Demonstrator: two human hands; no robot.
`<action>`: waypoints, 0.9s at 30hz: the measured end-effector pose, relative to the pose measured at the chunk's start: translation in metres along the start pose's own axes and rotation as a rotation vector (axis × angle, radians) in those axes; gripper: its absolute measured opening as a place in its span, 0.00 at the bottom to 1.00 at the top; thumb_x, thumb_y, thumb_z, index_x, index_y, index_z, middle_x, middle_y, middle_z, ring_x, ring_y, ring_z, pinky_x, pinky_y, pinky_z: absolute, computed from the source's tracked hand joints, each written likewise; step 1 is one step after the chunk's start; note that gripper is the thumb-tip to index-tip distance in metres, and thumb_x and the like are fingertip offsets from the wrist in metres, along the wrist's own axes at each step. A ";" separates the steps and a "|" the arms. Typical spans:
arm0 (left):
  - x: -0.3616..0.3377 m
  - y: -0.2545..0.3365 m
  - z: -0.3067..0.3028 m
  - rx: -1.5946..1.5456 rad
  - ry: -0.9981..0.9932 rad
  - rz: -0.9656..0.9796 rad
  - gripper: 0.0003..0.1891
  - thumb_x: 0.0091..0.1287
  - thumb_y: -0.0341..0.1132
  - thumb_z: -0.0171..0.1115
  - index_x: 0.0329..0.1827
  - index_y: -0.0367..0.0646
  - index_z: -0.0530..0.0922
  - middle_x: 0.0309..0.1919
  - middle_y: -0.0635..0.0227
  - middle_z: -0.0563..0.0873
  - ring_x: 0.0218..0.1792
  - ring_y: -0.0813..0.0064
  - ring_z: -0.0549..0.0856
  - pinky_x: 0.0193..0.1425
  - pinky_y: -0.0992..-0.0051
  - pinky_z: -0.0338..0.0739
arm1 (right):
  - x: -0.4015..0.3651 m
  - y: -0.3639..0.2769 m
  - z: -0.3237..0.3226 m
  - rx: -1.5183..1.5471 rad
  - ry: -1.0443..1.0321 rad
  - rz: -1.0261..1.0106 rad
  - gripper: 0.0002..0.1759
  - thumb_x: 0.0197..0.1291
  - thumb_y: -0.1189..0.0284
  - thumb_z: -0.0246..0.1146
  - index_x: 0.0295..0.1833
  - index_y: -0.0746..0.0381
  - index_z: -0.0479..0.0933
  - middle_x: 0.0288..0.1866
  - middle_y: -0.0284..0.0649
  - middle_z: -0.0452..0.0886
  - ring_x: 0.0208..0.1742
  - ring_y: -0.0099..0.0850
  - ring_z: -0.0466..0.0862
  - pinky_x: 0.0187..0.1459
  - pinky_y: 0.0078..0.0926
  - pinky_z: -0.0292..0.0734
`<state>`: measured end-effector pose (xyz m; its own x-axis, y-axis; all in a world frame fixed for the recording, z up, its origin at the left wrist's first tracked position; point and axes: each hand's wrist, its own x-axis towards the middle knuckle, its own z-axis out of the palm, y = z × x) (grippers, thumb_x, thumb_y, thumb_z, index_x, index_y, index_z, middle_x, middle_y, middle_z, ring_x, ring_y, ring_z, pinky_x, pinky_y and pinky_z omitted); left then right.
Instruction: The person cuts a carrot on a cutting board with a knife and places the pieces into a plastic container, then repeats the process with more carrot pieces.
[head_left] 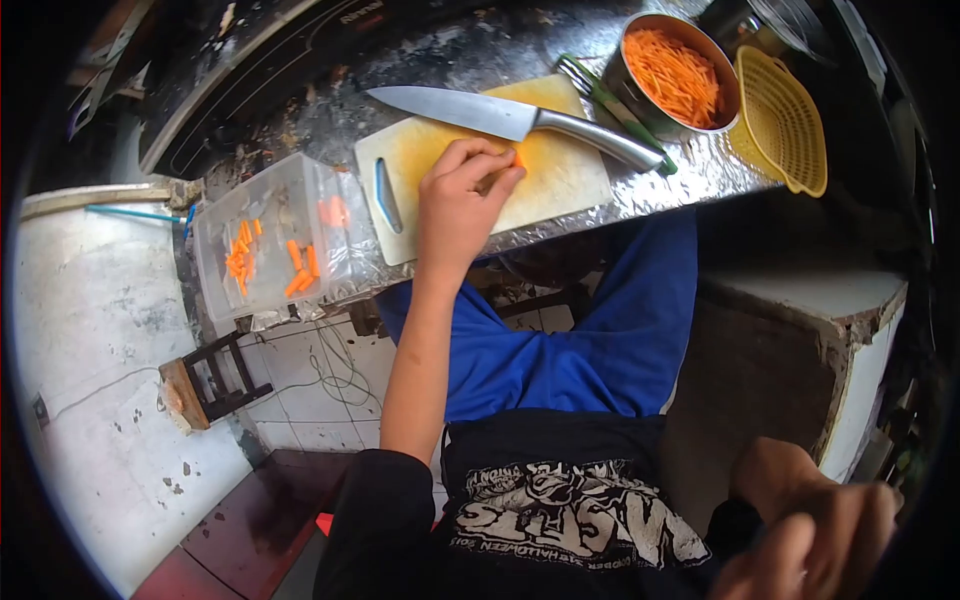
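My left hand is over the cutting board, its fingers closed around a small carrot piece that shows only partly at the fingertips. Just beyond the fingers, a large kitchen knife rests across the board's far edge, its metal handle pointing right. Orange stains mark the board's surface. Close to the camera at the lower right, my right hand is raised away from the counter. Its fingers are curled and somewhat blurred, and the inside of the grip is hidden.
Cut carrot sticks lie in a clear plastic box left of the board. Shredded carrot fills a metal pot at the back right, beside a yellow basket. A green-handled tool lies between pot and knife handle.
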<state>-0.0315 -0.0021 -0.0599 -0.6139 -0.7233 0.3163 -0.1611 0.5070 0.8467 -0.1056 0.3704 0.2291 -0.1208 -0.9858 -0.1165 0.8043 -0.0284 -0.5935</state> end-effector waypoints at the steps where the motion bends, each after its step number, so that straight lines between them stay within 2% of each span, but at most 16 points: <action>1: 0.000 -0.001 0.000 0.011 0.001 -0.010 0.11 0.61 0.25 0.76 0.45 0.32 0.89 0.40 0.68 0.87 0.30 0.84 0.82 0.34 0.82 0.76 | 0.115 -0.004 -0.001 -0.008 -0.010 -0.017 0.31 0.78 0.53 0.49 0.40 0.70 0.85 0.43 0.41 0.89 0.44 0.34 0.86 0.49 0.29 0.80; 4: -0.002 -0.003 -0.002 -0.007 0.048 0.002 0.11 0.61 0.25 0.76 0.45 0.32 0.89 0.40 0.67 0.87 0.30 0.84 0.82 0.35 0.82 0.77 | 0.099 -0.008 -0.012 -0.014 -0.106 -0.033 0.33 0.78 0.52 0.49 0.37 0.68 0.87 0.43 0.39 0.90 0.46 0.35 0.87 0.51 0.30 0.79; 5: -0.001 -0.001 -0.002 0.008 0.031 0.002 0.11 0.61 0.25 0.76 0.45 0.32 0.89 0.40 0.68 0.87 0.30 0.84 0.83 0.35 0.82 0.77 | 0.092 -0.014 -0.021 -0.002 -0.143 0.038 0.29 0.78 0.53 0.53 0.49 0.68 0.87 0.63 0.43 0.85 0.53 0.38 0.87 0.63 0.50 0.77; 6: 0.000 0.000 -0.003 0.023 0.012 0.004 0.11 0.61 0.25 0.76 0.45 0.33 0.89 0.40 0.68 0.87 0.30 0.84 0.83 0.35 0.82 0.77 | 0.088 -0.021 -0.029 -0.001 -0.156 0.042 0.29 0.78 0.53 0.53 0.49 0.68 0.87 0.63 0.43 0.85 0.53 0.38 0.87 0.63 0.50 0.77; 8: 0.000 -0.001 -0.003 0.035 0.027 0.004 0.11 0.61 0.26 0.76 0.45 0.33 0.89 0.39 0.68 0.87 0.30 0.83 0.84 0.35 0.81 0.77 | 0.093 -0.033 -0.039 0.023 -0.365 0.046 0.23 0.77 0.57 0.57 0.54 0.66 0.86 0.72 0.43 0.78 0.60 0.39 0.86 0.76 0.54 0.67; 9: 0.001 -0.002 -0.002 0.018 0.029 0.007 0.11 0.61 0.26 0.76 0.45 0.33 0.89 0.39 0.68 0.87 0.30 0.83 0.84 0.35 0.81 0.77 | 0.088 -0.029 -0.046 0.025 -0.376 0.054 0.23 0.77 0.57 0.57 0.54 0.66 0.86 0.72 0.43 0.78 0.60 0.39 0.86 0.76 0.54 0.67; 11: 0.000 -0.001 -0.002 -0.008 0.025 0.004 0.11 0.61 0.26 0.77 0.45 0.34 0.89 0.39 0.67 0.87 0.30 0.83 0.83 0.34 0.81 0.77 | 0.080 -0.015 -0.059 0.033 -0.509 -0.379 0.16 0.78 0.66 0.57 0.57 0.61 0.87 0.72 0.41 0.77 0.66 0.44 0.82 0.72 0.42 0.76; 12: -0.001 -0.001 -0.003 -0.009 0.026 0.001 0.11 0.61 0.26 0.77 0.45 0.34 0.89 0.39 0.67 0.87 0.30 0.83 0.83 0.34 0.81 0.77 | 0.083 -0.028 -0.062 0.120 -0.550 -0.212 0.16 0.79 0.66 0.55 0.56 0.61 0.87 0.71 0.39 0.78 0.65 0.45 0.81 0.66 0.43 0.82; 14: 0.000 -0.001 -0.002 -0.002 0.029 0.005 0.11 0.61 0.26 0.77 0.45 0.34 0.89 0.39 0.68 0.87 0.30 0.83 0.83 0.34 0.81 0.77 | 0.093 -0.009 -0.066 0.095 -0.584 -0.399 0.15 0.78 0.67 0.57 0.56 0.60 0.87 0.68 0.37 0.81 0.64 0.45 0.82 0.62 0.39 0.83; 15: 0.000 -0.001 -0.002 -0.009 0.028 0.009 0.11 0.61 0.26 0.77 0.45 0.34 0.89 0.39 0.68 0.87 0.30 0.83 0.83 0.34 0.81 0.77 | 0.087 -0.005 -0.059 0.087 -0.582 -0.402 0.15 0.78 0.67 0.57 0.56 0.60 0.87 0.68 0.37 0.81 0.64 0.45 0.82 0.62 0.39 0.83; 18: 0.000 0.000 -0.003 0.003 0.027 0.020 0.11 0.61 0.26 0.76 0.45 0.34 0.89 0.40 0.68 0.87 0.29 0.84 0.83 0.34 0.81 0.77 | 0.069 0.013 -0.025 -0.012 -0.006 -0.357 0.11 0.74 0.68 0.63 0.56 0.58 0.85 0.59 0.36 0.87 0.59 0.32 0.85 0.52 0.27 0.85; 20: 0.000 0.002 -0.004 0.020 -0.006 -0.027 0.10 0.61 0.25 0.75 0.45 0.33 0.88 0.40 0.63 0.86 0.35 0.71 0.89 0.39 0.73 0.85 | 0.103 0.005 -0.026 -0.216 0.007 -0.174 0.09 0.74 0.66 0.64 0.53 0.55 0.85 0.50 0.33 0.89 0.49 0.22 0.87 0.45 0.25 0.86; 21: 0.000 0.001 -0.004 0.015 -0.016 -0.028 0.10 0.61 0.25 0.75 0.45 0.33 0.88 0.40 0.63 0.86 0.35 0.71 0.89 0.39 0.73 0.85 | 0.099 -0.001 -0.016 -0.215 0.018 -0.178 0.09 0.74 0.66 0.64 0.53 0.55 0.85 0.50 0.33 0.89 0.49 0.22 0.87 0.45 0.25 0.86; 24: -0.001 -0.001 0.000 -0.008 0.017 -0.012 0.10 0.61 0.26 0.75 0.45 0.34 0.89 0.40 0.63 0.87 0.34 0.71 0.89 0.39 0.73 0.85 | 0.068 -0.015 0.023 -0.582 0.342 0.011 0.13 0.75 0.67 0.62 0.62 0.48 0.84 0.42 0.32 0.90 0.41 0.17 0.87 0.39 0.24 0.87; 26: -0.001 -0.001 -0.001 -0.004 0.036 0.012 0.11 0.61 0.25 0.76 0.45 0.34 0.89 0.39 0.69 0.87 0.30 0.83 0.83 0.34 0.81 0.77 | 0.065 0.026 -0.015 -0.266 0.003 -0.736 0.15 0.75 0.68 0.61 0.64 0.52 0.83 0.49 0.38 0.89 0.43 0.24 0.88 0.43 0.25 0.88; 27: -0.001 -0.001 -0.002 -0.001 0.048 0.013 0.11 0.61 0.25 0.76 0.45 0.34 0.89 0.39 0.69 0.87 0.30 0.83 0.83 0.34 0.81 0.77 | 0.079 0.004 -0.047 -0.192 -0.723 -0.670 0.18 0.74 0.70 0.61 0.67 0.55 0.82 0.60 0.40 0.85 0.57 0.32 0.87 0.49 0.28 0.89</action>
<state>-0.0295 -0.0027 -0.0605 -0.5778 -0.7386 0.3474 -0.1527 0.5159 0.8429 -0.1392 0.3003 0.1800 -0.0806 -0.6416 0.7628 0.5845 -0.6503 -0.4853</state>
